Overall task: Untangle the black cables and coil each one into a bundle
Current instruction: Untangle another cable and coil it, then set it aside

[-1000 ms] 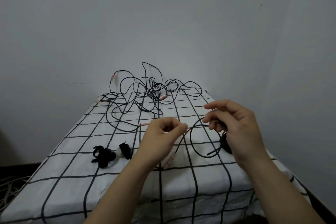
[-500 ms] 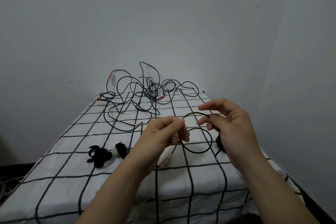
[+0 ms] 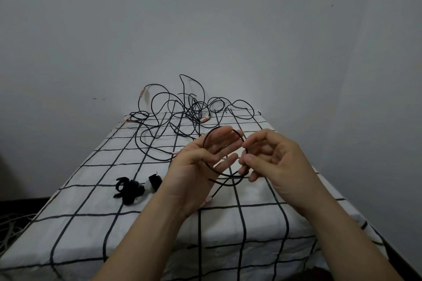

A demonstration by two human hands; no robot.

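A black cable loop (image 3: 206, 138) lies around the straight fingers of my left hand (image 3: 201, 166), which is turned palm up, and the thumb presses the loop against the fingers. My right hand (image 3: 276, 162) pinches the same loop at its right side between thumb and fingertips. The loose end of this cable hangs below my hands and ends in a pale connector (image 3: 209, 199) on the cloth. The rest of the black cables lie in a tangle (image 3: 182, 114) at the table's far end, with one strand running from it towards my hands.
The table wears a white cloth with a black grid (image 3: 91, 201). A few black strap pieces (image 3: 129, 189) lie left of my left wrist. A grey wall stands close behind the tangle. Pale cables lie on the floor (image 3: 6, 230) at the left.
My left hand has turned palm up and straightened its fingers, and the loop now sits around them. My right hand has moved in close to the left, keeping its pinch on the cable.
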